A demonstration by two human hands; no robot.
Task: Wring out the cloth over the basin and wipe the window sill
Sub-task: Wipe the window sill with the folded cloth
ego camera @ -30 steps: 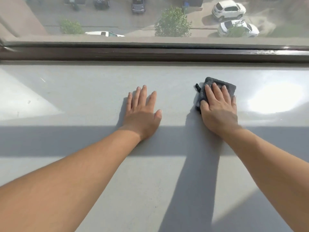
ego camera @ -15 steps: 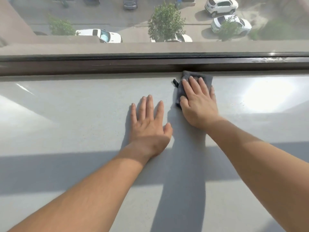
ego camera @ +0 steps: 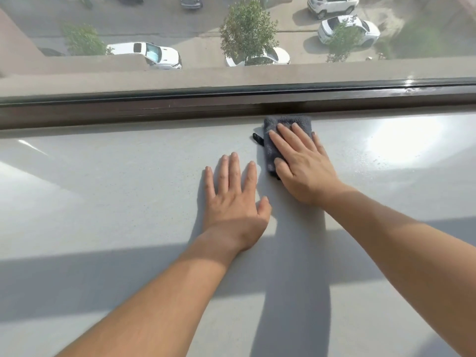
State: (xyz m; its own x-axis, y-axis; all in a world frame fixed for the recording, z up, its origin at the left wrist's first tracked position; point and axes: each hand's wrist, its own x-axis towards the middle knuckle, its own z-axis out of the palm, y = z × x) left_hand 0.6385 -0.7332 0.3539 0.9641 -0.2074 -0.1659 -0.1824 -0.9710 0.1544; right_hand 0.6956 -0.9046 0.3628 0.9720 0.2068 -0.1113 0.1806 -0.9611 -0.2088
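Right hand (ego camera: 305, 166), flat with fingers spread, has pushed the grey cloth (ego camera: 286, 124) forward across the window sill (ego camera: 116, 176) until it meets the dark window frame (ego camera: 154, 109). Left hand (ego camera: 233, 199) stays flat, bracing. Wiping is underway.

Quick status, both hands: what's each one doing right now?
Left hand: open, flat on the sill, holding nothing.
Right hand: open, palm pressing the grey cloth against the sill.
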